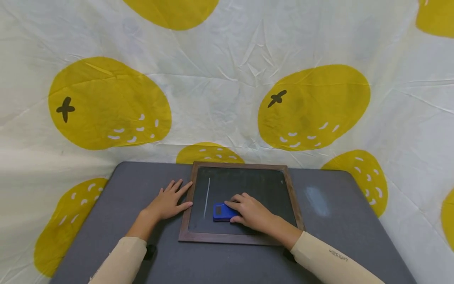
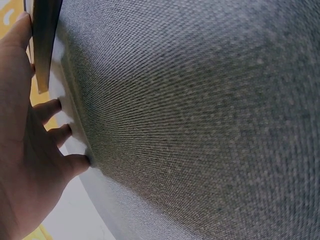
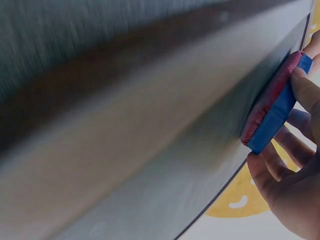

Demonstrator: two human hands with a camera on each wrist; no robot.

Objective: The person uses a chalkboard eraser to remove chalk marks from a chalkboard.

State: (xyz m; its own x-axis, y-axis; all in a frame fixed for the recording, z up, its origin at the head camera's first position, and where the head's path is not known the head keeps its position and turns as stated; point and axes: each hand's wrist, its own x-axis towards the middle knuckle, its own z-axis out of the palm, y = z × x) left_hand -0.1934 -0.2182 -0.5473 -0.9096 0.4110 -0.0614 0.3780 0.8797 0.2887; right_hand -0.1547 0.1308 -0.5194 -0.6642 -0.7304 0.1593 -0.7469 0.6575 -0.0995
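A chalkboard (image 1: pixel 248 185) in a brown wooden frame lies on the grey table. My right hand (image 1: pixel 252 213) grips a blue chalkboard eraser (image 1: pixel 221 212) over the lower middle of the board. In the right wrist view the eraser (image 3: pixel 277 105) shows a red felt side facing the board, with thumb and fingers around its blue back. One white chalk line (image 1: pixel 207 197) runs up the board's left part, left of the eraser. My left hand (image 1: pixel 169 200) lies with fingers spread at the frame's left edge, thumb and index fingertip at the wood.
The grey table (image 1: pixel 149 177) reaches back to a white cloth (image 1: pixel 213 98) printed with yellow fruit. A pale chalky smudge (image 1: pixel 317 201) marks the tabletop right of the board. A tiny white mark (image 1: pixel 281 182) shows near the board's upper right corner.
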